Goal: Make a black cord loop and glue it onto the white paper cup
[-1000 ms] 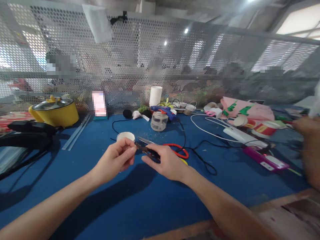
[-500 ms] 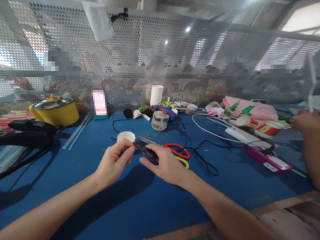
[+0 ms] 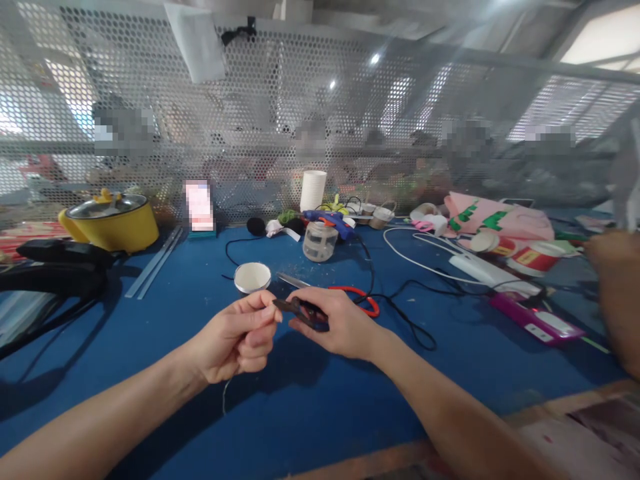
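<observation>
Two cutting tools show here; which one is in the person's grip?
The small dark snips, pinched in the right hand. The red-handled scissors lie loose on the blue table just behind.

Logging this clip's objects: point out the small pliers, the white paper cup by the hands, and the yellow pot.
small pliers [image 3: 300, 311], head view, dark jaws beside the right hand's fingers.
white paper cup [image 3: 253, 277], head view, open mouth.
yellow pot [image 3: 123, 230], head view, side wall.

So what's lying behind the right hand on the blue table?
Red-handled scissors lie just behind the right hand, their blade pointing toward the white cup. The hand covers the middle and a second handle.
</observation>
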Tool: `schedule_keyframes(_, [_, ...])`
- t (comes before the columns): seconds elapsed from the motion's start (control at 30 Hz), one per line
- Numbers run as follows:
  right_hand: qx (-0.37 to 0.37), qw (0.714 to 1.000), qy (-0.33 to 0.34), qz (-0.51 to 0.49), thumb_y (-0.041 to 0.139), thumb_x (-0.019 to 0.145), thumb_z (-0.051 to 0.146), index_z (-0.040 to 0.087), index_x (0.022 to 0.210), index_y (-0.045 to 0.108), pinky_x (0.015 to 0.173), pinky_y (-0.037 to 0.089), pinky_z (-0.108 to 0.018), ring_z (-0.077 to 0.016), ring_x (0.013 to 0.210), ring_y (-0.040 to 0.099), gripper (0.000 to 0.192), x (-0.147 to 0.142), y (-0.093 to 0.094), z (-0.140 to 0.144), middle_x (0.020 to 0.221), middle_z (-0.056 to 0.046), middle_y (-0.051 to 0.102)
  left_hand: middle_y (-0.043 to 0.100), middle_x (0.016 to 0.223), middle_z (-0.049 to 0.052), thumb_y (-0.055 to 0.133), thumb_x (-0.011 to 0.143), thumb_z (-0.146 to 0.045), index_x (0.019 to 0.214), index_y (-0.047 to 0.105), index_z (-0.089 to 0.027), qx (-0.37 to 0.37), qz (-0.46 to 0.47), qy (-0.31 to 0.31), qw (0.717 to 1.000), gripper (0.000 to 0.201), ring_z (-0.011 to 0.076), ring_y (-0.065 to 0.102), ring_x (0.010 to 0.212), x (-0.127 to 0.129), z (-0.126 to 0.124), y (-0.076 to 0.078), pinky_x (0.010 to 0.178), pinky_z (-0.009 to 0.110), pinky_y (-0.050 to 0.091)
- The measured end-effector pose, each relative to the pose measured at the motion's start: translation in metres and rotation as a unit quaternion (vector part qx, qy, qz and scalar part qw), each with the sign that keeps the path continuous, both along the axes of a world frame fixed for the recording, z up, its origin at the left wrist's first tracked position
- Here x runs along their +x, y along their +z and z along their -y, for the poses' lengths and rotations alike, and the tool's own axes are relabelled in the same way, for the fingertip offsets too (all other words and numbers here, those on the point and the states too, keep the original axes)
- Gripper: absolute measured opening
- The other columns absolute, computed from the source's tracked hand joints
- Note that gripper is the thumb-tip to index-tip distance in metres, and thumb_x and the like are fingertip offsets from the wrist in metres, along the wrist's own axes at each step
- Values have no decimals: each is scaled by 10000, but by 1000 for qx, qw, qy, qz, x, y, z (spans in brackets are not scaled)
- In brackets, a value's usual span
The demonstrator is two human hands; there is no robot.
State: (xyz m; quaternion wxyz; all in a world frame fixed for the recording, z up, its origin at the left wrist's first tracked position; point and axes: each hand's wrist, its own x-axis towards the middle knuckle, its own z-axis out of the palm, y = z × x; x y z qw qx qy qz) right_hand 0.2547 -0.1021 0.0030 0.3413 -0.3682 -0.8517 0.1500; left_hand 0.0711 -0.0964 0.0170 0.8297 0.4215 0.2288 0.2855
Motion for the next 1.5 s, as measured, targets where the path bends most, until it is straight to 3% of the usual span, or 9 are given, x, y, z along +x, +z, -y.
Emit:
schedule_keyframes(0.23, [-114,990,-43,-66,438,810,382,153,894,535,601,394,-238,-123,660,503,263,-3,-3,0,754,-27,565,450,455,-57,537,761,-323,765,521,-149,163,-127,89,974,175,12,273,341,3,-5,2,341,139,195])
schedule_keyframes(0.37, [-152,984,-52,-81,456,792,416,147,916,529,618,406,-247,-131,677,516,306,-3,-1,-1,769,-30,568,412,446,-73,517,771,-341,766,514,-155,194,-154,138,959,186,13,253,358,3,-5,4,356,147,168])
schedule_keyframes(0.53, [-125,984,-119,-42,495,757,457,141,1038,497,659,411,-293,-166,733,538,422,-2,-2,-2,851,-67,591,403,459,-74,532,760,-332,747,500,-158,197,-132,196,952,177,10,233,358,-1,-9,11,365,160,149])
schedule_keyframes(0.73, [-108,972,-162,134,565,699,470,116,1001,526,694,420,-377,-255,823,542,467,-17,-19,4,878,-130,585,402,468,-70,533,756,-321,735,509,-152,238,-145,256,925,172,15,250,364,-7,-13,20,369,167,158])
schedule_keyframes(0.93, [6,963,-161,215,610,636,505,86,986,565,731,426,-447,-305,867,506,547,-40,-48,1,893,-175,563,459,521,-46,507,767,-287,715,538,-151,366,-265,293,842,149,55,388,479,-9,-9,18,442,174,295])
schedule_keyframes(1.07, [20,982,-133,132,646,609,484,54,1053,543,824,410,-451,-318,979,474,626,-37,-47,-5,1001,-200,534,467,529,-47,491,771,-281,716,545,-153,400,-288,293,819,149,63,411,502,-8,-6,20,465,177,316])
schedule_keyframes(1.17, [-19,997,-66,-43,596,707,386,117,972,568,791,451,-355,-216,896,535,379,-29,-24,-5,927,-112,573,465,519,-50,491,765,-277,700,545,-153,408,-291,278,819,150,61,396,479,-6,-4,20,446,178,302])
schedule_keyframes(1.27, [-79,975,-27,-204,544,759,333,163,943,557,711,478,-277,-148,815,561,251,-26,3,-4,892,-60,573,452,493,-52,488,762,-286,664,533,-149,400,-279,239,840,175,57,384,458,-3,1,19,432,176,296])
schedule_keyframes(1.5, [-130,954,15,-271,552,750,242,166,692,575,603,460,-223,-96,644,534,99,-34,31,-8,686,6,546,511,508,-43,482,773,-345,713,525,-147,312,-238,168,904,211,39,377,388,1,7,19,382,169,276])
